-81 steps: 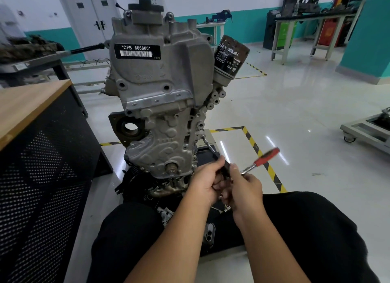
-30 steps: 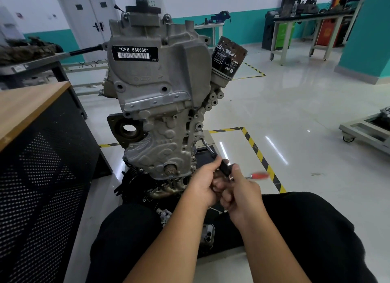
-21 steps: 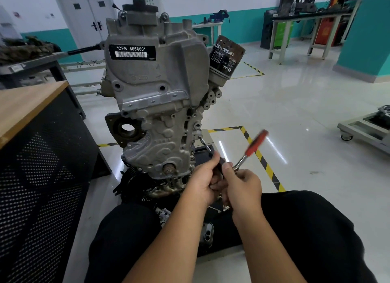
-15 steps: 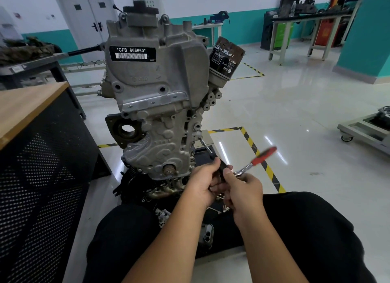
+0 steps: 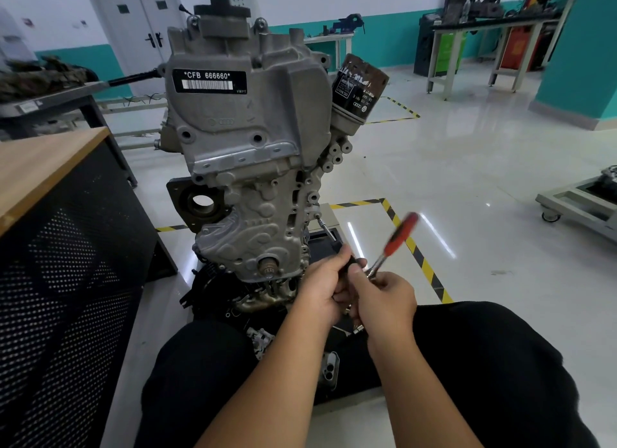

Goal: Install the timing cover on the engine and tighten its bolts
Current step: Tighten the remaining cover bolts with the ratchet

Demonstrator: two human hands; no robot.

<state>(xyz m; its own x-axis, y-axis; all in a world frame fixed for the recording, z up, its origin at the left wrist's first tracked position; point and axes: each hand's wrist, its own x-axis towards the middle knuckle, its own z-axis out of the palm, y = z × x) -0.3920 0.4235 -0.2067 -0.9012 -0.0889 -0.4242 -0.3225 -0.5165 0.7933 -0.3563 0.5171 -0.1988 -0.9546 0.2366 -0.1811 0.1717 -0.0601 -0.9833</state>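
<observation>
A grey engine stands upright on the floor with the ribbed timing cover on its lower front. A ratchet with a red handle drives a long extension bar that reaches a bolt on the cover's right edge. My left hand grips the ratchet head where the bar joins it. My right hand holds the ratchet's metal shank just below the red grip, which is blurred and tilted up to the right.
A dark perforated cabinet with a wooden top stands close on the left. An oil filter sticks out at the engine's upper right. A phone lies between my knees. A wheeled platform sits at the right.
The red handle has swung back and forth; from half a second ago it has risen to a steeper angle. My left hand has stayed on the ratchet head.
</observation>
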